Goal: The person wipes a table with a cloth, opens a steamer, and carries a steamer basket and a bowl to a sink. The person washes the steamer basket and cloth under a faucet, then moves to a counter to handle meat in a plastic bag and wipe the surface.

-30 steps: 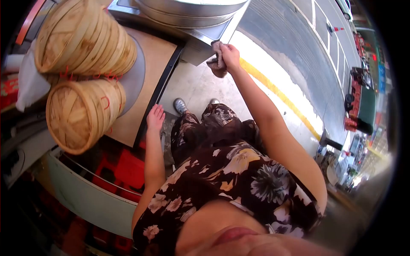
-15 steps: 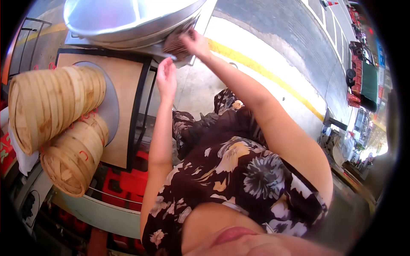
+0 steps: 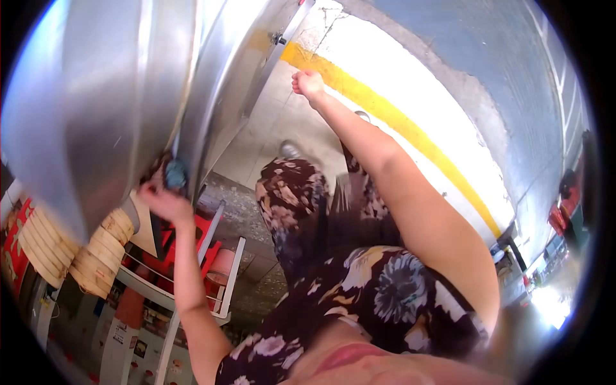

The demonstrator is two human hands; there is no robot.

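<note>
Left hand (image 3: 160, 200) clamps the lower rim of the tilted large shiny steel basin (image 3: 96, 96) through a dark cloth (image 3: 172, 173), while the right hand (image 3: 308, 82) is fisted beside its far edge; best lifted evenly, with the cloth padding the grip.

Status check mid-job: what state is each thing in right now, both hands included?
metal basin: tipped steeply, close to the camera.
left hand: closed on the basin's rim.
dark cloth: bunched between that hand and the rim.
right hand: closed in a fist, arm stretched out; cannot tell whether it holds anything.
bamboo steamers: stacked, low beside the basin, untouched.
</note>
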